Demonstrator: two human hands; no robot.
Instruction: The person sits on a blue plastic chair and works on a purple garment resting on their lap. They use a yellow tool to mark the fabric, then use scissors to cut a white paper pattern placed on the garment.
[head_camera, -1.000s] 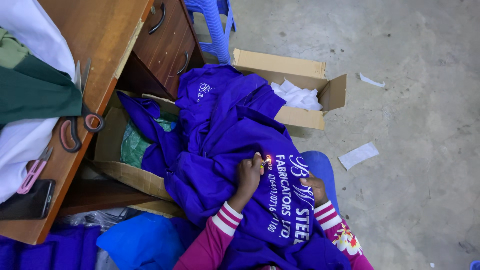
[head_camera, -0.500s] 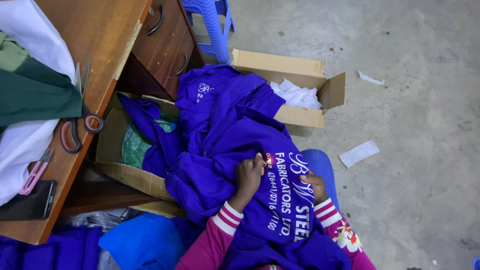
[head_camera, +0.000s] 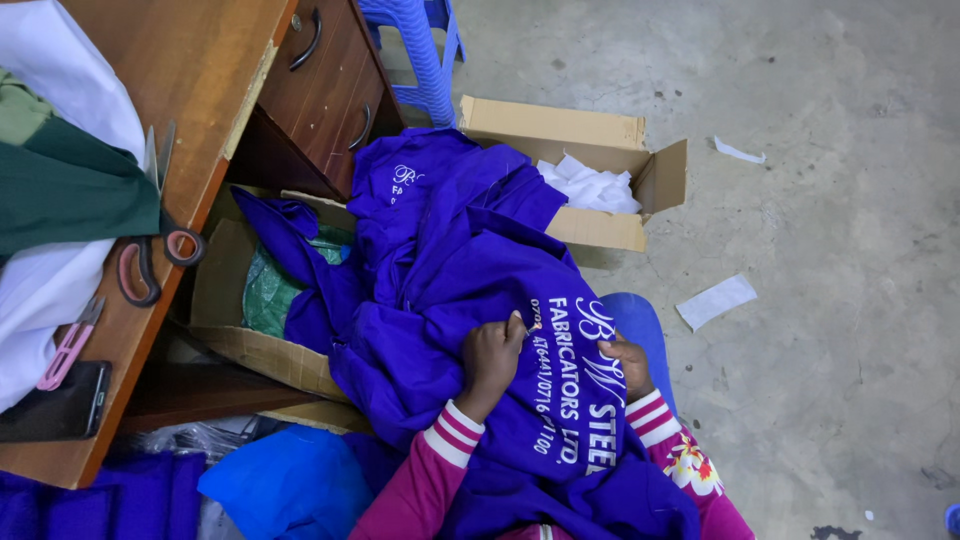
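A large purple garment (head_camera: 470, 270) with white lettering lies over my lap and spills into the boxes ahead. My left hand (head_camera: 492, 355) rests on it with fingers pinched at the cloth beside the lettering, where a tiny pale thing shows at the fingertips; what it is cannot be told. My right hand (head_camera: 628, 362) grips the cloth from the right, partly tucked under a fold. Both sleeves are pink with striped cuffs.
A wooden desk (head_camera: 215, 80) with drawers stands at the left, bearing scissors (head_camera: 150, 260), folded green and white cloth, a pink clipper (head_camera: 68, 345) and a phone (head_camera: 55, 400). Cardboard boxes (head_camera: 600, 140) hold white cloth and a green bag. A blue plastic stool (head_camera: 425, 60) stands behind; paper scraps lie on the concrete floor.
My left hand has shifted slightly along the cloth near the lettering; the garment has barely moved.
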